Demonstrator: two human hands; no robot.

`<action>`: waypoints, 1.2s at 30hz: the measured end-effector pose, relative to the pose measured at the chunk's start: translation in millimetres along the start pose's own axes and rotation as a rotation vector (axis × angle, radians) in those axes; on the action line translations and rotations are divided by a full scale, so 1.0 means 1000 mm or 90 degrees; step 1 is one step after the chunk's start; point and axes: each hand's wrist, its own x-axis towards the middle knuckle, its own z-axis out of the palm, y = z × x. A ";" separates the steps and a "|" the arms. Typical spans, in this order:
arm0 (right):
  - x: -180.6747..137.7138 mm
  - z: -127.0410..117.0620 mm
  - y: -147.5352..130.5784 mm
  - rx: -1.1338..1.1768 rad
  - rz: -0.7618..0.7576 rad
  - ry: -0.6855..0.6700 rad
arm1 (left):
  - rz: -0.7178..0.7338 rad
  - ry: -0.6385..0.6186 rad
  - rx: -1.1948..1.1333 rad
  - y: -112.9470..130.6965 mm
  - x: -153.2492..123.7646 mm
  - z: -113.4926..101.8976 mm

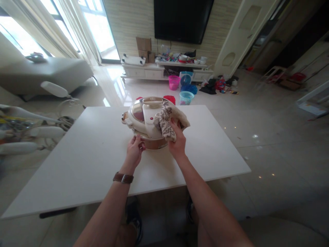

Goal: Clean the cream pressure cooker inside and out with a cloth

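Right fingers [173,124]: mine, closed around a patterned cloth [167,120], pressing it onto the cooker's lid to wipe.
Left hand [134,149]: fingers bent against the cooker's lower front edge, bracing it.
Rice cooker [147,120]: lid down, at the white bench's [84,151] far middle.
Wrist: brown watch strap [123,178].

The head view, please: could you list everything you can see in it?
rice cooker: one, cream with a shiny lid, on the table
cloth: one, beige patterned, draped on the cooker
table: one, white, foreground
television: one, black, far wall
baskets: pink, blue and teal, on the floor beyond
sofa: one, grey, left
watch: one, brown strap, left wrist
left hand: at the cooker's base
right hand: gripping the cloth
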 end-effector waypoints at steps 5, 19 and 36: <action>0.015 -0.011 0.026 -0.028 0.087 0.107 | -0.005 -0.007 0.002 0.000 -0.001 -0.001; 0.025 -0.017 0.021 -0.069 0.091 0.090 | -0.017 0.010 -0.011 0.000 -0.002 0.003; 0.019 0.006 0.003 -0.405 -0.296 -0.136 | -0.015 -0.002 -0.004 0.002 -0.004 -0.001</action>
